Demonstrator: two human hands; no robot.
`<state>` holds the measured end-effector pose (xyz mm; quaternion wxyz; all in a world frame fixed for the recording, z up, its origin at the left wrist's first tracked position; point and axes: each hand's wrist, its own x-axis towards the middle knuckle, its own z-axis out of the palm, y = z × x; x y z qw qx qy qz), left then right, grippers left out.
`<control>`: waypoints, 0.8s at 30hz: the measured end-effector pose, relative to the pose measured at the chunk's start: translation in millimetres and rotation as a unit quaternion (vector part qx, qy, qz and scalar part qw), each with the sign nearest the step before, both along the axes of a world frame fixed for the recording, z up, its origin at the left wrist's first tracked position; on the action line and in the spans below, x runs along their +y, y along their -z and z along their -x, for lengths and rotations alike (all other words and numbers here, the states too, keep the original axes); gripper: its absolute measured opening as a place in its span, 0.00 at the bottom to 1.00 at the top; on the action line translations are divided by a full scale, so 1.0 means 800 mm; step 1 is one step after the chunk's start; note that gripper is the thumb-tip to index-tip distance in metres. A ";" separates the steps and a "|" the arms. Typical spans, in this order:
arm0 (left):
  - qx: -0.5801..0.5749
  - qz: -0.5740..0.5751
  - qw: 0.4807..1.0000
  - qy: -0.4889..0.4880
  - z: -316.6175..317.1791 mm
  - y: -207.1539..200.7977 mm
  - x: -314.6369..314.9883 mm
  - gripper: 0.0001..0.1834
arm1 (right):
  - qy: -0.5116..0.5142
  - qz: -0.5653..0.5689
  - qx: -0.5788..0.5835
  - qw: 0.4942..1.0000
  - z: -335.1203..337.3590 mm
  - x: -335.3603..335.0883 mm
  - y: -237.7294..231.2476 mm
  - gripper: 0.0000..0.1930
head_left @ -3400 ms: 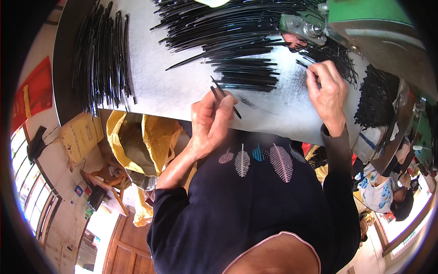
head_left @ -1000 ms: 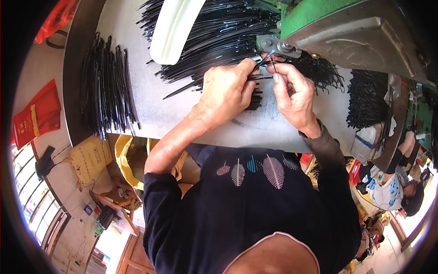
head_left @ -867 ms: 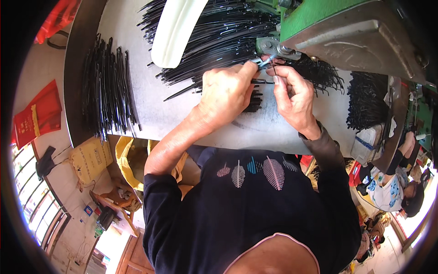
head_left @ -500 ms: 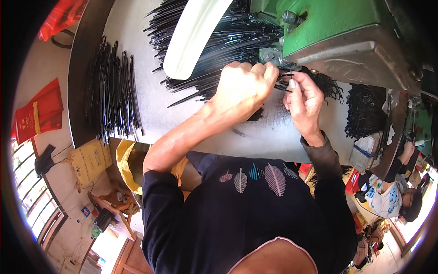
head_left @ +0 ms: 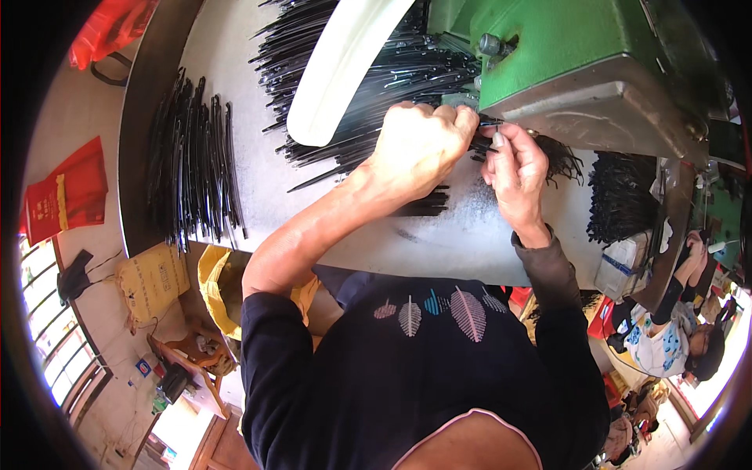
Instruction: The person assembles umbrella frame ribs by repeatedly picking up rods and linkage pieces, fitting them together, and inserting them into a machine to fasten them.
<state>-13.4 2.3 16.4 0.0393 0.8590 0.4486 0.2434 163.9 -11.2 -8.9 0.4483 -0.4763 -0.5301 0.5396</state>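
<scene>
My left hand (head_left: 427,149) is closed, back upward, over thin black strips whose ends (head_left: 480,145) poke out past its knuckles. Beside it, my right hand (head_left: 515,168) pinches the end of a thin black strip between thumb and fingers, just under the front edge of a green machine (head_left: 564,59). What lies deep inside the left fist is hidden. A big pile of the same black strips (head_left: 313,78) spreads over the metal table beyond my left hand. Some more strips (head_left: 429,204) lie under my left wrist.
A white curved chute (head_left: 337,70) hangs over the pile. More strips stand in a row (head_left: 196,164) at the table's left; bundles (head_left: 623,196) of black pieces lie at the right. A yellow bag (head_left: 219,286) is below the table edge. Another person (head_left: 666,337) works at far right.
Both hands stay close together by the machine, with slight finger movement. The whole view has shifted a little. At far right, the other person's hands have moved.
</scene>
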 end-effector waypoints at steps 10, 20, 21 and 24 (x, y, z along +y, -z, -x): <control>0.067 0.023 0.997 0.009 0.030 -0.028 -0.004 0.09 | -0.037 0.151 0.066 0.986 -0.008 0.009 -0.019 0.11; -0.035 0.148 0.988 -0.022 0.029 -0.015 -0.043 0.13 | -0.017 -0.182 -0.284 0.941 -0.044 -0.005 -0.014 0.07; -0.027 0.154 0.988 -0.010 0.027 -0.013 -0.055 0.13 | -0.034 -0.189 -0.332 0.923 -0.052 -0.010 -0.017 0.07; 0.001 0.128 0.991 0.035 0.007 -0.004 -0.085 0.08 | -0.094 -0.312 -0.415 0.849 -0.064 -0.006 -0.006 0.07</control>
